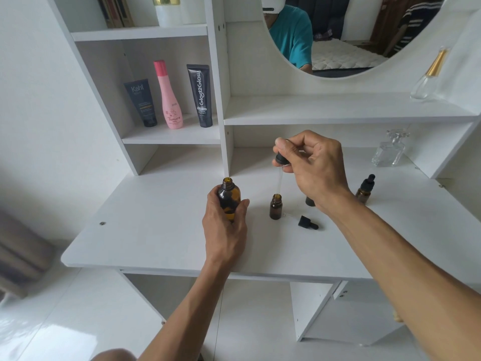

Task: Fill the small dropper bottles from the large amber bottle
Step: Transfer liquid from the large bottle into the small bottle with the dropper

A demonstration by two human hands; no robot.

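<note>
My left hand (225, 225) grips the large amber bottle (229, 198), which stands uncapped on the white tabletop (156, 230). My right hand (315, 165) pinches the black bulb of a dropper (281, 158). Its glass pipette points down over the open mouth of a small amber bottle (276, 207). A loose black dropper cap (308, 222) lies beside that bottle. A second small bottle (309, 201) is mostly hidden behind my right wrist. A third small bottle (364, 190), capped with its dropper, stands further right.
Shelf cubbies rise behind the tabletop. Two dark tubes (141, 102) and a pink bottle (169, 96) stand on the left shelf. A clear glass perfume bottle (389, 149) sits at the back right, another (429, 76) on the shelf under the round mirror (351, 35).
</note>
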